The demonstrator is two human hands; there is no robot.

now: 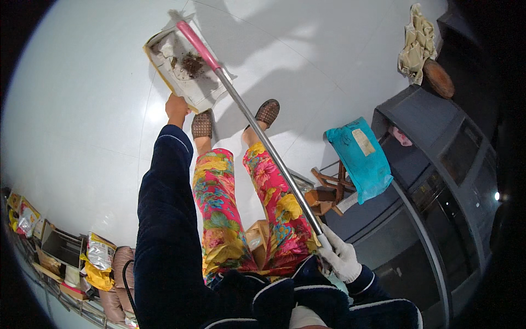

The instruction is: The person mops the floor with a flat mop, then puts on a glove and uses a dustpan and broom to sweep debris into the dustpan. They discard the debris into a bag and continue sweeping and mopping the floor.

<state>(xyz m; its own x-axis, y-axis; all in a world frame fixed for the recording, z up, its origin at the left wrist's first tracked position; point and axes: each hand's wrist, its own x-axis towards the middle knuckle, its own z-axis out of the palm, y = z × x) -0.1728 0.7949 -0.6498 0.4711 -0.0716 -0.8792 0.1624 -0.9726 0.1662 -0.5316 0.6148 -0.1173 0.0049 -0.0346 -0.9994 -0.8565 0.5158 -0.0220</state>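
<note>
My left hand [177,107], bare, grips the near corner of a shallow cardboard box [162,78] at the floor. Inside it lie dark brown dirt [192,65] and some pale scraps [167,46]. My right hand [342,256] wears a white knitted glove and is closed around the near end of a long metal pole [269,148]. That pole slants across my legs, and its pink sleeve [198,44] passes above the box. A fuzzy grey patch shows beyond the box's far corner; what it is I cannot tell. Something pale teal is partly hidden below the glove.
Right of my legs, a teal plastic parcel [361,164] rests on a wooden folding stool [340,185]. Beside it stands a dark grey cabinet [427,135]. Beige cloth [417,45] lies at upper right. Packages and a low rack [61,246] line the lower left.
</note>
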